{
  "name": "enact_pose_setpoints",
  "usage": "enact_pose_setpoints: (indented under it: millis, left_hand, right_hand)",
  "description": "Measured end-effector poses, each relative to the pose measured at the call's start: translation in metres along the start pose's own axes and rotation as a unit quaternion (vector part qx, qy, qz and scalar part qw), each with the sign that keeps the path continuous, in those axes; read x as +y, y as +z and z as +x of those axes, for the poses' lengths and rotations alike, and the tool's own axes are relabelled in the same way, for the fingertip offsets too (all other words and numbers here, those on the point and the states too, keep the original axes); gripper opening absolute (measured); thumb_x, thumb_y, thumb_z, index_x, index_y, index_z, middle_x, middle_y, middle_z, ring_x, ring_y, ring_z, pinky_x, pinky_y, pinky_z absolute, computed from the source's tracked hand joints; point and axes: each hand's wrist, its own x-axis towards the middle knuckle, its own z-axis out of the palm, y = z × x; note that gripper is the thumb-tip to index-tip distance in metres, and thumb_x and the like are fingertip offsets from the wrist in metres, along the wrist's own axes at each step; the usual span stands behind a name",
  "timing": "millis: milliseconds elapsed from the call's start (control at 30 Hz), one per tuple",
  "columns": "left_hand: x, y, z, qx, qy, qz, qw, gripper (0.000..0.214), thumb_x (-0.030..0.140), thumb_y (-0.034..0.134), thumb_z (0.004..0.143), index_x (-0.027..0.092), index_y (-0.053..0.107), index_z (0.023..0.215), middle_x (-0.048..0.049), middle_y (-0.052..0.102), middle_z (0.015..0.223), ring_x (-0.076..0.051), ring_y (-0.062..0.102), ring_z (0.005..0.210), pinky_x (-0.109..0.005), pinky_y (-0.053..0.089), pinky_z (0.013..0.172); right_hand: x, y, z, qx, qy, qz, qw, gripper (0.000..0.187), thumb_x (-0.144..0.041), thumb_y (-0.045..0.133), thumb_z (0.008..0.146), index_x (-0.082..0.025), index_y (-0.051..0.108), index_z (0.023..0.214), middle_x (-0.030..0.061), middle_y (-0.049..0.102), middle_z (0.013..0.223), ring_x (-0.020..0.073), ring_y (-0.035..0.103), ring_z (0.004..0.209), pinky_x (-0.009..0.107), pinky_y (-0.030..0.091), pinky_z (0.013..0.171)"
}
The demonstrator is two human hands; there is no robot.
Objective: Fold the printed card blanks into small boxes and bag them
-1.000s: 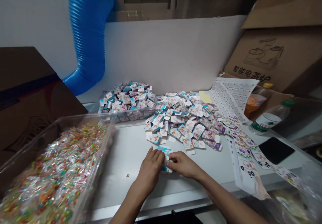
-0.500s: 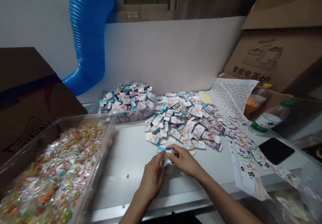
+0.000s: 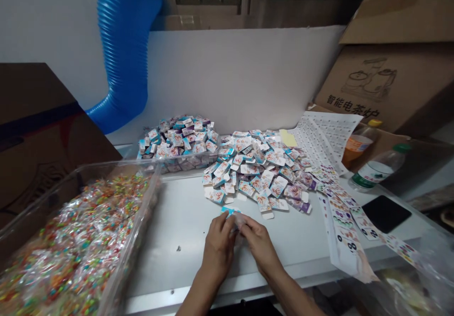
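Observation:
A small blue-and-white cardboard box (image 3: pixel 228 210) is in the fingers of my left hand (image 3: pixel 217 245), low over the table near its front edge. My right hand (image 3: pixel 260 246) is closed, thumb and forefinger pinching a small see-through packet (image 3: pixel 240 219) at the box's right side. The packet is blurred, and fingers hide part of both it and the box. Beyond my hands lies a loose heap of small printed boxes (image 3: pixel 262 164), some flaps sticking out. On the left, a clear plastic tub (image 3: pixel 151 188) holds many clear packets of colourful beads or candies (image 3: pixel 95 226).
Behind the tub, a clear container holds more small boxes (image 3: pixel 180 138). To the right lie printed sticker sheets (image 3: pixel 349 245), a black phone-like slab (image 3: pixel 386 214) and two bottles, one green-capped (image 3: pixel 376 169). Cartons (image 3: pixel 390 79) and a blue hose (image 3: pixel 124 51) stand around.
My right hand has drawn back and turned, its fingers now pinching the see-through packet at the box. My left fingers have shifted over the box. The heap and the tub look unchanged.

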Motion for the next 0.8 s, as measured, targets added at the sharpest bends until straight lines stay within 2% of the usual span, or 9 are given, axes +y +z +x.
enact_pose_setpoints:
  millis: [100,167,333,400,533,600,700,800]
  left_hand:
    - [0.000,0.000,-0.002,0.003,-0.011,-0.014,1.000,0.050,0.012,0.041,0.086,0.018,0.027,0.133,-0.0142,0.054,0.117,-0.021,0.054,0.106,-0.039,0.051,0.085]
    - [0.000,0.001,-0.003,0.009,0.000,-0.010,1.000,0.054,0.012,0.041,0.086,0.017,0.021,0.136,-0.0151,0.054,0.119,-0.022,0.052,0.110,-0.040,0.051,0.086]
    - [-0.001,0.008,-0.006,0.052,0.065,0.053,0.995,0.056,0.009,0.043,0.085,0.017,0.023,0.137,-0.0148,0.054,0.121,-0.024,0.047,0.119,-0.044,0.049,0.092]
    - [-0.001,0.010,-0.007,0.060,0.073,0.061,0.994,0.057,0.008,0.043,0.085,0.016,0.023,0.138,-0.0151,0.055,0.120,-0.023,0.048,0.118,-0.043,0.049,0.092]
    - [0.000,0.010,-0.008,0.068,0.084,0.051,0.993,0.059,0.007,0.041,0.085,0.015,0.020,0.139,-0.0167,0.053,0.122,-0.023,0.048,0.119,-0.042,0.050,0.091]
    - [0.000,0.009,-0.009,0.069,0.080,0.048,0.993,0.059,0.006,0.041,0.085,0.014,0.020,0.139,-0.0179,0.052,0.124,-0.024,0.046,0.120,-0.042,0.049,0.092]
    - [-0.002,0.007,-0.012,0.046,0.071,0.026,0.996,0.058,0.007,0.041,0.084,0.014,0.021,0.139,-0.0180,0.050,0.125,-0.024,0.046,0.120,-0.042,0.048,0.092]
    - [-0.002,0.003,-0.014,0.007,0.044,-0.011,0.999,0.058,0.012,0.041,0.085,0.015,0.020,0.139,-0.0163,0.049,0.128,-0.023,0.047,0.119,-0.041,0.048,0.092]
  right_hand:
    - [-0.001,-0.002,-0.002,0.011,-0.075,-0.131,0.989,0.042,-0.044,0.045,0.087,-0.019,0.059,0.117,0.0103,0.059,0.119,0.0235,0.050,0.114,0.041,0.033,0.102]
    - [0.000,-0.003,-0.002,0.015,-0.077,-0.164,0.983,0.045,-0.045,0.040,0.089,-0.018,0.057,0.120,0.0107,0.060,0.118,0.0231,0.053,0.112,0.041,0.035,0.101]
    - [0.000,-0.004,0.001,0.019,-0.063,-0.203,0.977,0.041,-0.041,0.043,0.087,-0.018,0.060,0.116,0.0095,0.065,0.110,0.0244,0.058,0.103,0.039,0.044,0.092]
    - [-0.003,-0.003,0.000,0.027,-0.096,-0.298,0.949,0.038,-0.033,0.039,0.089,-0.018,0.061,0.116,0.0109,0.066,0.106,0.0255,0.060,0.097,0.040,0.046,0.087]
    - [-0.007,0.002,-0.010,0.034,-0.196,-0.508,0.838,0.039,-0.019,0.033,0.089,-0.015,0.055,0.121,0.0141,0.066,0.104,0.0269,0.059,0.091,0.044,0.044,0.083]
    - [-0.003,0.004,-0.014,0.031,-0.234,-0.547,0.803,0.042,-0.018,0.035,0.089,-0.012,0.047,0.128,0.0158,0.061,0.114,0.0277,0.056,0.098,0.046,0.041,0.087]
    - [0.008,0.003,-0.018,0.016,-0.254,-0.562,0.787,0.048,-0.018,0.037,0.088,-0.010,0.036,0.136,0.0168,0.051,0.128,0.0296,0.050,0.110,0.048,0.040,0.091]
    - [0.015,0.000,-0.018,-0.013,-0.248,-0.546,0.800,0.052,-0.013,0.034,0.086,-0.013,0.031,0.138,0.0136,0.046,0.133,0.0273,0.047,0.116,0.047,0.041,0.094]
